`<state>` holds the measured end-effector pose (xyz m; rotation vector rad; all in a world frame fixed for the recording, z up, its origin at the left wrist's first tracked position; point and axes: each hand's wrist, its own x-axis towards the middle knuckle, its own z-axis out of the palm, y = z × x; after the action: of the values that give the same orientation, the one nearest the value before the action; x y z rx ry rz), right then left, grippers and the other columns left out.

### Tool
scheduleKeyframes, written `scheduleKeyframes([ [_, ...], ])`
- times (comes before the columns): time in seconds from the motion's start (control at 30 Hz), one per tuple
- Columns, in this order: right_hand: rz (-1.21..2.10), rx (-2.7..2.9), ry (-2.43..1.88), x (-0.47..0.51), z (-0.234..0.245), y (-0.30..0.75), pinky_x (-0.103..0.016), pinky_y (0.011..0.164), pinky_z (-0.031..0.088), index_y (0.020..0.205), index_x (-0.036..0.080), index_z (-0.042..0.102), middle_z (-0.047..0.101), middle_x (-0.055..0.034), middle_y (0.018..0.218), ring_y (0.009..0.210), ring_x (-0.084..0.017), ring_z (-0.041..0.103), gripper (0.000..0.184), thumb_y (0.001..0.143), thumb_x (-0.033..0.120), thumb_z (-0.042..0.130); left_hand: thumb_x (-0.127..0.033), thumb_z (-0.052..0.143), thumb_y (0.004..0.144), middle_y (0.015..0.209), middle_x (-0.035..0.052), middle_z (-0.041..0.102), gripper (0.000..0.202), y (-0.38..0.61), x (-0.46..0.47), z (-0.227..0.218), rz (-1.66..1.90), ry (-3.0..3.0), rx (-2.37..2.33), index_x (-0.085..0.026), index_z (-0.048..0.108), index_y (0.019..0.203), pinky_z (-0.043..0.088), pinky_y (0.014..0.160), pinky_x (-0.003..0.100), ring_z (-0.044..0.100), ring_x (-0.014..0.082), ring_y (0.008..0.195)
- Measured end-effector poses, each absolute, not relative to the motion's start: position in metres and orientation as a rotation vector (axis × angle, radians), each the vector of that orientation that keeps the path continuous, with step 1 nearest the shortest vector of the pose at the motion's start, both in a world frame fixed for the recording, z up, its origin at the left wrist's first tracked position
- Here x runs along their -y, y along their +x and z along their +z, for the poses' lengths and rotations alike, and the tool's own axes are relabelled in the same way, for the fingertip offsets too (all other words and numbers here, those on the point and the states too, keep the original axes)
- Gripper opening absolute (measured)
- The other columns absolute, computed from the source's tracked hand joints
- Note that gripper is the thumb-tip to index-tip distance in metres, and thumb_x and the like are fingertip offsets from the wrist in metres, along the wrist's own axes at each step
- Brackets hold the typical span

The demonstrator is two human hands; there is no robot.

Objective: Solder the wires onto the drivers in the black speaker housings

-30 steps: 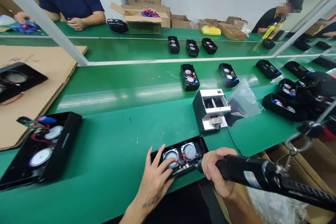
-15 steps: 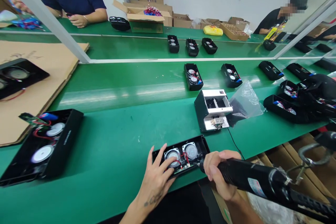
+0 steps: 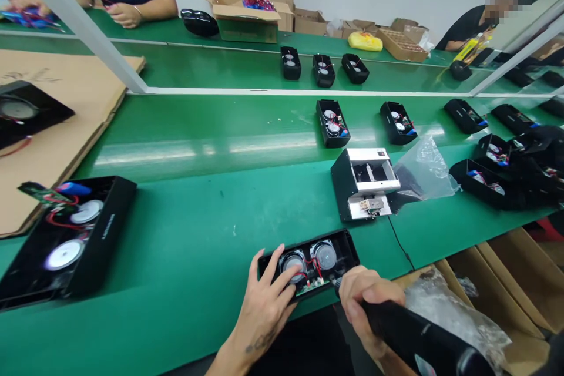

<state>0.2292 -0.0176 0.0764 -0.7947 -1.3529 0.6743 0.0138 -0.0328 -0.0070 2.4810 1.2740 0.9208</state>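
At the near edge of the green table (image 3: pixel 198 211), the left hand (image 3: pixel 264 299) spreads flat on the open speaker (image 3: pixel 308 261) to steady it, while the right hand (image 3: pixel 363 302) grips an electric screwdriver (image 3: pixel 418 341) aimed at its circuit board.

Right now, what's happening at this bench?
A person is working on an open speaker housing at the near edge of the green bench. The left hand presses down on it, fingers spread over one driver. The right hand grips a black electric screwdriver, its tip at the housing's circuit board. A screw feeder box sits just behind. More open housings line the belt, and other people work across it.
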Motion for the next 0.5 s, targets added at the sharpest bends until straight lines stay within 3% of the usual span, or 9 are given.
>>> scheduleKeyframes([
  [0.13, 0.674, 1.402, -0.783, 0.019, 0.075, 0.226, -0.033, 0.044, 0.048, 0.122, 0.037, 0.057, 0.051, 0.0118, 0.056, 0.033, -0.015, 0.046, 0.048, 0.087, 0.004, 0.057, -0.026, 0.088, 0.085, 0.131, 0.0023, 0.08, 0.019, 0.014, 0.033, -0.005, 0.936, 2.477, -1.282, -0.022, 0.071, 0.092, 0.011, 0.136, 0.066, 0.048, 0.0438, 0.154],
  [0.33, 0.774, 1.146, -0.865, -0.003, 0.088, 0.25, -0.028, 0.044, 0.046, 0.117, 0.035, 0.057, 0.056, 0.0131, 0.058, 0.04, -0.014, 0.052, 0.034, 0.093, 0.014, 0.068, -0.033, 0.088, 0.089, 0.122, 0.0007, 0.082, 0.019, 0.013, 0.025, -0.003, 1.008, 2.43, -1.29, -0.023, 0.071, 0.087, 0.017, 0.134, 0.064, 0.051, 0.0417, 0.153],
  [0.5, 0.353, 0.884, -1.06, -0.072, 0.111, 0.297, -0.033, 0.06, 0.054, 0.117, 0.027, 0.055, 0.06, 0.0125, 0.061, 0.047, -0.013, 0.056, 0.037, 0.091, 0.028, 0.081, -0.034, 0.088, 0.088, 0.117, 0.0027, 0.082, 0.019, 0.014, 0.02, -0.003, 1.044, 2.407, -1.318, -0.024, 0.072, 0.085, 0.025, 0.13, 0.07, 0.055, 0.0427, 0.149],
])
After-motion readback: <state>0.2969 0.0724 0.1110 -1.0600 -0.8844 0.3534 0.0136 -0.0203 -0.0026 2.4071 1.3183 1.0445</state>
